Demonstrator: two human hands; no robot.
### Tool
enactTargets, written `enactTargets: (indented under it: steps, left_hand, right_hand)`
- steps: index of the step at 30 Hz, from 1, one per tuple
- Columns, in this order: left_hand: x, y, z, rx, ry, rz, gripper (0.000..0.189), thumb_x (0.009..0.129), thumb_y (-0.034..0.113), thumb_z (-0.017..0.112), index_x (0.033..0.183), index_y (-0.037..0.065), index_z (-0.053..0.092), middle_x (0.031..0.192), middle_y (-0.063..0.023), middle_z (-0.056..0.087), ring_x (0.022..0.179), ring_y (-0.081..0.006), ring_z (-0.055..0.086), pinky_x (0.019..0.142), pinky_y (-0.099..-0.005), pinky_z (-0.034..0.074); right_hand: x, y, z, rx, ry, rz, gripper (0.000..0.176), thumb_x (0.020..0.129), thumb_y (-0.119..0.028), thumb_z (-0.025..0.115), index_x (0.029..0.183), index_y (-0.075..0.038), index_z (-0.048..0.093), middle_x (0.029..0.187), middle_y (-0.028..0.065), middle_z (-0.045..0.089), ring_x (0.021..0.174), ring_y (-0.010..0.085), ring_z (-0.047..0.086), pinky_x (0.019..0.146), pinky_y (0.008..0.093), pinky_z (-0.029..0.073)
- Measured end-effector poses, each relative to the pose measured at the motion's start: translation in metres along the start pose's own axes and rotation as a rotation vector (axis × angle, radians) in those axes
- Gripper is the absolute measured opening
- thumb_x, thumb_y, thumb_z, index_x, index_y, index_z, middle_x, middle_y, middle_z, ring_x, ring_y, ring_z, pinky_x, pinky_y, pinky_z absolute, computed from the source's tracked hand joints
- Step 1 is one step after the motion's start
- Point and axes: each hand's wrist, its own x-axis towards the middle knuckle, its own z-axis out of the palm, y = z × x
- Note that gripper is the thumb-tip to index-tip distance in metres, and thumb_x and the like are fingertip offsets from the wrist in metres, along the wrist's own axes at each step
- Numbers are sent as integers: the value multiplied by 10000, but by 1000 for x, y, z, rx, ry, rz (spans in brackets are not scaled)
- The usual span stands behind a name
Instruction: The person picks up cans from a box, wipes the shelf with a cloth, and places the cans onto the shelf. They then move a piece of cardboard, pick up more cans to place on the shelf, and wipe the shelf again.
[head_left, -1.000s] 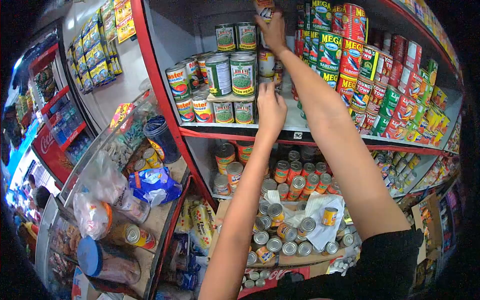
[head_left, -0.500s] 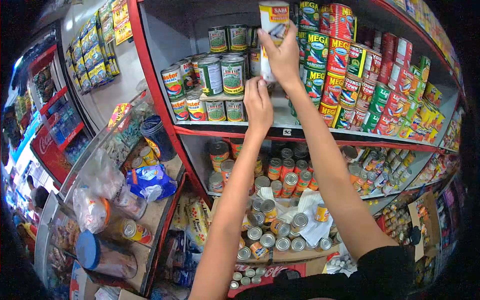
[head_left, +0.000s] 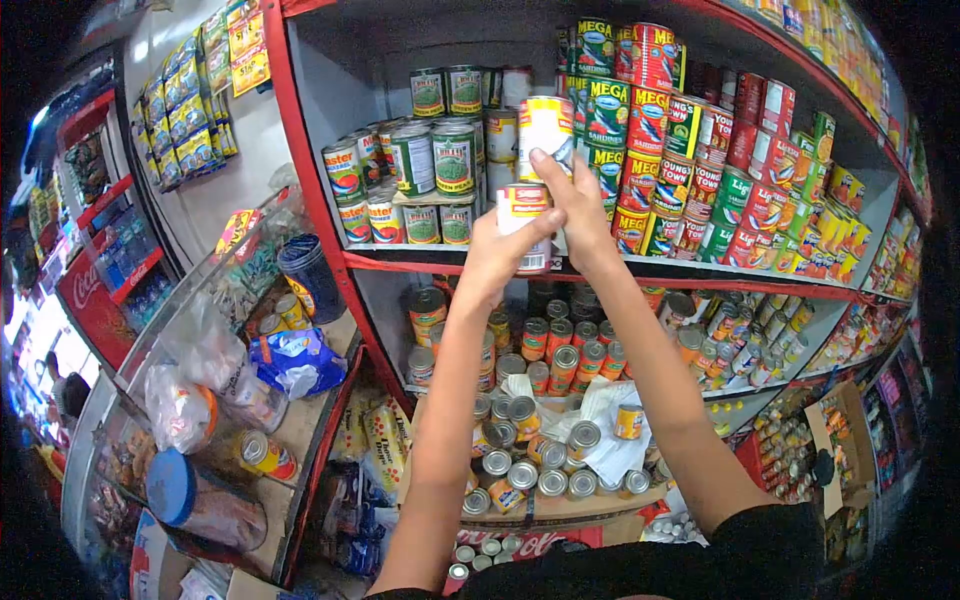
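Furthest left, strips of yellow sachets (head_left: 190,110) hang on the wall above a red cooler (head_left: 90,290), and a wooden counter (head_left: 310,425) below them carries clear plastic bags, a jar with a blue lid (head_left: 175,490), a can lying on its side (head_left: 265,455), a blue bag (head_left: 300,360) and, at its far end, a dark blue tub (head_left: 305,270). Next comes the red-edged shelf (head_left: 700,275). At its left end stand Master cans (head_left: 343,172) and green pea cans (head_left: 453,158), stacked two high. Just right of these, in front of the shelf's front edge, the left hand (head_left: 495,250) is raised with its fingers curled tight around the lower can (head_left: 524,205), which has a red and white label and is held upright. Directly above it is the upper can (head_left: 546,125), yellow and white and also upright. The right hand (head_left: 580,215) clasps it from the right, with its fingertips pressed on the label. Whether the two cans touch cannot be told. Behind and to the right, Mega sardine cans (head_left: 605,100) are piled high, and further rows of red, green and yellow tins run on to the shelf's right end. Below the hands, a lower shelf holds small tins, and under that a cardboard tray (head_left: 560,508) carries loose cans (head_left: 545,470) beside a white plastic bag (head_left: 610,420).
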Motion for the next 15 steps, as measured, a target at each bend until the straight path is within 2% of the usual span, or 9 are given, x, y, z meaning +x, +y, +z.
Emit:
enactTargets:
  steps: [2,5,6,7,8,9,11,12,15]
  left_hand:
    - [-11,-8,-3,-343,276,75,346,813,262,665,1033,19,554,827,-4,608,776,-115,601,720,-266,483]
    - [-22,2,-8,-765,226,201,441,819,375,610,1063,18,521,1041,-100,558,1019,-236,554,807,-415,480]
    - [-23,5,-13,-747,157,185,586,772,488,598,1139,41,506,1200,-162,506,1141,-324,468,936,-601,340]
    - [-28,6,-15,-869,51,127,624,774,477,595,1196,34,471,1219,-159,501,1154,-318,462,938,-600,342]
    - [-28,5,-16,-796,54,158,644,769,473,601,1217,34,458,1223,-153,499,1157,-320,460,937,-610,336]
    - [-28,3,-16,-722,57,187,664,764,470,607,1237,34,444,1227,-148,498,1159,-322,458,935,-621,330]
    - [-37,2,-13,-684,62,184,675,760,462,614,1255,41,430,1232,-143,494,1162,-328,453,947,-641,308]
    - [-43,4,-9,-790,90,159,667,757,449,624,1251,46,429,1238,-146,486,1170,-330,445,958,-649,293]
    - [-56,6,-2,-944,145,112,640,746,413,651,1241,71,432,1266,-133,461,1196,-334,416,975,-683,247]
  right_hand:
    - [-3,3,-1,6,37,7,391,868,-309,580,1118,-23,487,913,29,581,825,87,546,752,255,441]
    - [-15,0,-4,-63,45,98,429,899,-333,524,1159,4,476,957,73,602,840,124,557,784,272,441]
    - [-21,3,-3,-239,-25,15,430,910,-344,496,1160,6,479,963,101,610,853,152,570,788,293,441]
    - [-29,8,-2,-415,-96,-64,435,921,-354,469,1161,8,482,968,129,618,865,181,583,791,315,441]
    - [-38,18,4,-528,-94,-217,464,933,-385,414,1182,3,470,972,203,612,874,297,604,780,368,442]
    - [-46,14,6,-624,-108,-193,498,935,-428,359,1097,2,549,874,252,604,849,389,589,752,413,437]
    - [-39,7,-6,-922,-161,-10,562,935,-457,320,944,14,626,766,271,587,782,423,571,702,427,439]
    - [-26,22,-11,-871,-109,-88,621,934,-475,302,795,29,637,685,255,581,720,407,580,655,432,433]
    - [26,73,-23,-637,49,-58,433,915,-382,422,975,-1,621,781,199,627,757,304,620,680,380,457]
